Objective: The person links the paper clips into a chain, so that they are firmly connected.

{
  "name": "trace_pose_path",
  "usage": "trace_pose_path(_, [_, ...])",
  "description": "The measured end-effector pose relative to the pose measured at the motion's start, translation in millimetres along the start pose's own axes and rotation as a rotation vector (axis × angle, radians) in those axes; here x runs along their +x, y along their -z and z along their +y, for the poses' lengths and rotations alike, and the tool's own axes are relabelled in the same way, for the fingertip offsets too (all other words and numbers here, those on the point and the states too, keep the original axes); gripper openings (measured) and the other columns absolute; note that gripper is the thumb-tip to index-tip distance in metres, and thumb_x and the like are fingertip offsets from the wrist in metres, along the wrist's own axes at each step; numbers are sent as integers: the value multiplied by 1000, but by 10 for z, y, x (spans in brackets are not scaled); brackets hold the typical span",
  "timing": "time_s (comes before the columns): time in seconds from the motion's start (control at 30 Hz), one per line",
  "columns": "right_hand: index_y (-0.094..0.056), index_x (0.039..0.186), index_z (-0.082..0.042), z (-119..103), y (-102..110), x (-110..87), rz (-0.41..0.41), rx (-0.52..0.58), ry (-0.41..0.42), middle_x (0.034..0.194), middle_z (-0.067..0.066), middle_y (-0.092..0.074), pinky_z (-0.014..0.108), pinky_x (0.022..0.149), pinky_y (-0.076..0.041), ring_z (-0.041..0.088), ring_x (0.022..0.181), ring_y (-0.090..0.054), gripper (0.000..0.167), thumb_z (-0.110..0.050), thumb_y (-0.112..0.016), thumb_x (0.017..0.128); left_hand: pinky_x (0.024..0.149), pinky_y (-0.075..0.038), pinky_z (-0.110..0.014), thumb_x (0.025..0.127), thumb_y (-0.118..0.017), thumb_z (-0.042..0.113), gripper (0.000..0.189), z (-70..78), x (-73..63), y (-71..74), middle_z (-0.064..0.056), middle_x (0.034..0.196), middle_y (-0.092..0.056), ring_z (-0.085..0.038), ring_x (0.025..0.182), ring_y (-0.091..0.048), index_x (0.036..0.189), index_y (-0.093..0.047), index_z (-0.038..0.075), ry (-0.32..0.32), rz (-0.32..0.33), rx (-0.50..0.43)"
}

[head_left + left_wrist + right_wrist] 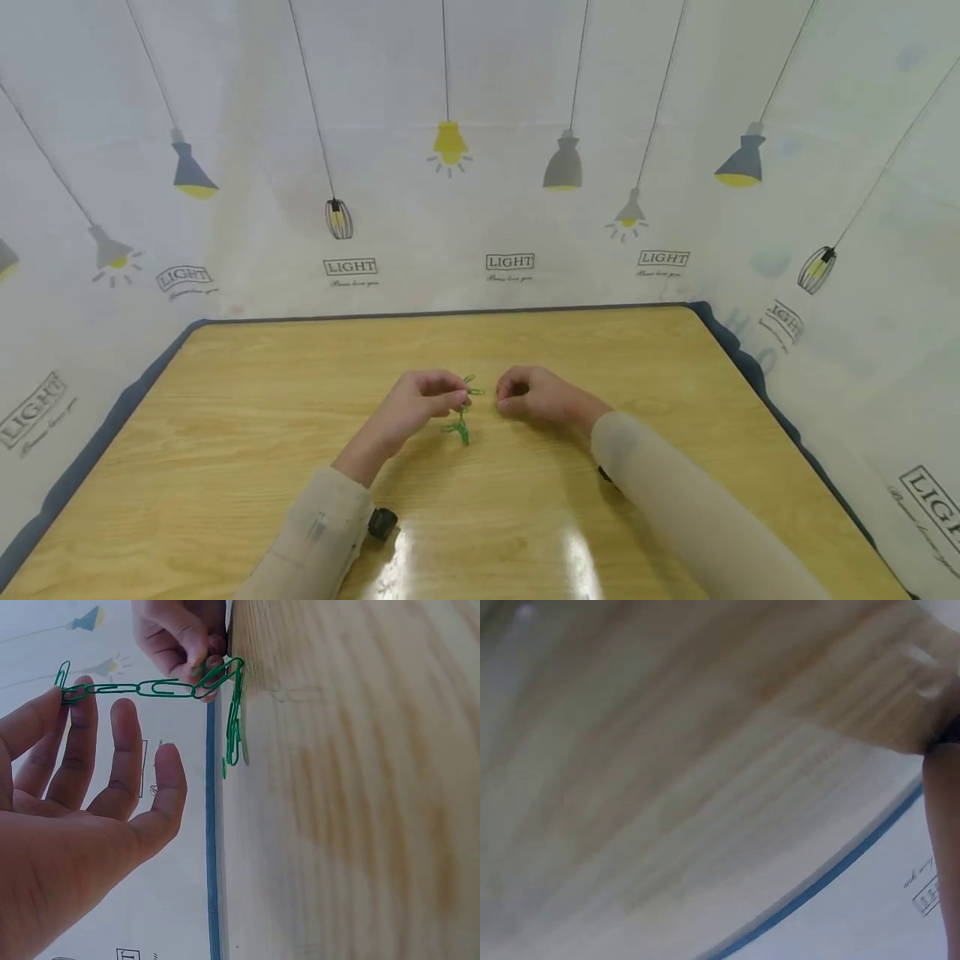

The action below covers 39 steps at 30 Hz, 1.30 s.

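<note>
My left hand pinches the top end of a chain of green paper clips between thumb and fingertip, its other fingers spread loosely. From there the chain hangs down, and its lower clips lie bunched on the tabletop. One clip sticks up past the pinching fingertips. To the right, a short gap away, my right hand has its thumb and forefinger together on a small green piece, mostly hidden by the fingers. The right wrist view shows only tabletop, wall and a strip of skin at its right edge.
The wooden table has a dark blue edge, with a wall covering printed with lamps around it on the far side and both flanks. A small black device sits at the left wrist.
</note>
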State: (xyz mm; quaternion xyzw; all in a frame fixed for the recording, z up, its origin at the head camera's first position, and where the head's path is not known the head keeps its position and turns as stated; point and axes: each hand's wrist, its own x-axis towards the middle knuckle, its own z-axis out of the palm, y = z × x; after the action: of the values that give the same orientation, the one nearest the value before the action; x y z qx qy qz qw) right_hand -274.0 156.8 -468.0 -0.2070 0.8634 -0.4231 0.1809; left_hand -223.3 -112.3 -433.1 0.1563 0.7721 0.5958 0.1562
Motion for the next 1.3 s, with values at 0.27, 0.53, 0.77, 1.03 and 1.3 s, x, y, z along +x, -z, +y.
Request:
trace_pose_path(0.27, [-71, 112, -5, -279, 26, 52, 41, 211, -11, 103, 8, -73, 44, 92, -59, 26, 98, -67, 16, -19, -69, 105, 106, -56, -50, 107, -66, 22, 26, -41, -22, 34, -15, 118, -77, -20, 106, -71, 123, -73, 3, 5, -10, 5])
trace_pose_path(0.53, [-73, 114, 0, -508, -59, 54, 46, 353, 94, 102, 3, -75, 65, 99, -55, 15, 91, -69, 13, -7, -68, 103, 104, -57, -48, 106, -67, 20, 24, -11, -34, 8, -13, 117, -77, -18, 103, -70, 122, -73, 3, -1, -2, -2])
trace_pose_path(0.77, [-72, 111, 3, -526, -31, 5, 57, 369, 107, 96, 3, -74, 64, 97, -56, 17, 89, -68, 13, -6, -69, 102, 104, -57, -47, 107, -66, 21, 25, -10, -19, 21, -13, 116, -77, -18, 103, -70, 123, -73, 3, 1, -5, 9])
trace_pose_path(1.03, [-74, 106, 2, -507, -59, 20, 48, 351, 139, 93, 1, -75, 54, 94, -60, 15, 87, -69, 9, -3, -73, 98, 105, -56, -52, 106, -67, 20, 25, 3, 2, 14, -13, 116, -76, -17, 103, -70, 123, -73, 3, -7, -5, 1])
trace_pose_path(1.3, [-74, 107, 2, -546, -83, 33, 30, 348, 137, 94, -1, -75, 58, 97, -58, 14, 87, -69, 10, -4, -72, 100, 101, -57, -43, 106, -66, 21, 24, -32, 18, 34, -13, 117, -76, -17, 103, -70, 121, -73, 4, -7, 7, 13])
